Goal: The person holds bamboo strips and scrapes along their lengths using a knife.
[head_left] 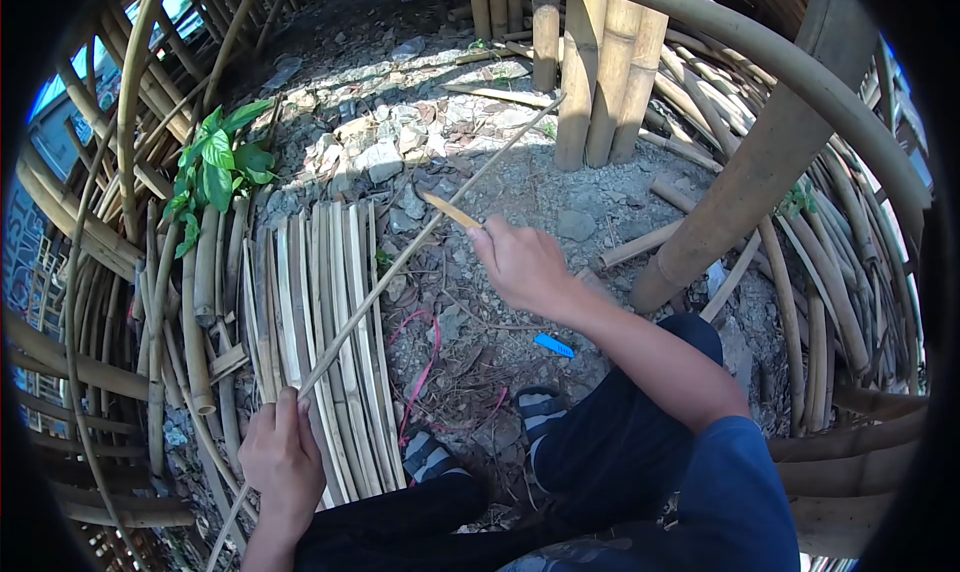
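A long, thin bamboo strip (385, 280) runs slantwise from the lower left up to the bamboo posts. My left hand (283, 454) is closed around its lower part, close to my thigh. In my right hand (525, 264) is what looks like a short knife (450, 210), its tan, pointed blade lying across the strip and pointing up and left. The handle is hidden inside my closed fingers. Below the strip, a row of split bamboo slats (335, 262) lies side by side on the ground.
Upright bamboo posts (600, 82) stand ahead, and a thick slanted pole (740, 172) is at the right. Bamboo stacks (830, 272) line both sides. A leafy plant (218, 162), pink string (434, 357) and a blue piece (553, 346) are on the rubble ground.
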Demonstrator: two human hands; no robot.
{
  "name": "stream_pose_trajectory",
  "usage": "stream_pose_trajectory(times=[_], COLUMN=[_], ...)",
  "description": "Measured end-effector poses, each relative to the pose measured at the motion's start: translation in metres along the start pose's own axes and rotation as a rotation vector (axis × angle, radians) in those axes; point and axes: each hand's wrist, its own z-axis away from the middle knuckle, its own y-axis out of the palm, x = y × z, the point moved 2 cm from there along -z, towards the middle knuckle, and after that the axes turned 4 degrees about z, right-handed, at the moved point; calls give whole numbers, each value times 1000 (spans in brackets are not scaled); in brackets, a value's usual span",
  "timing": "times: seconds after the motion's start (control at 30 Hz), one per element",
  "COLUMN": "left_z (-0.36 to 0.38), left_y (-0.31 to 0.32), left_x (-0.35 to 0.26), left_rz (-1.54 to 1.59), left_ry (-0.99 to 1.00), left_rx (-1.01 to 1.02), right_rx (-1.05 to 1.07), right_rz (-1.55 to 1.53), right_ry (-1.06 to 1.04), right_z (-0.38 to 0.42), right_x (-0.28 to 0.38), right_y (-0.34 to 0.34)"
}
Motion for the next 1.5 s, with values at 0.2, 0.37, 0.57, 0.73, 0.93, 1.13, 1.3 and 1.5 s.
stream_pose_trajectory(times=[0.2,0.37,0.57,0.73,0.93,1.13,1.3,1.5], left_z=[5,2,2,2,0,3,-2,1], left_y=[2,6,5,5,3,3,3,1], left_x=[6,6,4,5,2,7,4,3], left_rz=[-36,-14,11,31,76,107,146,154], left_ry=[41,62,80,53,52,25,14,-39], left_rx=[-58,-92,-139,-124,-116,-111,-99,-37], right_rx=[-159,-185,-217,-256,-96,-230,-174,-88], right_rz=[-50,-10,-46,22,-11,62,55,-2], right_ry=[-198,-190,-281,-137,-258,-235,-199,-130], right_z=[-5,-8,-2,-13,11,-22,-6,-22], right_x=[-8,-11,0,-4,23,-16,8,-3], right_y=[0,6,4,0,-6,1,-2,-1])
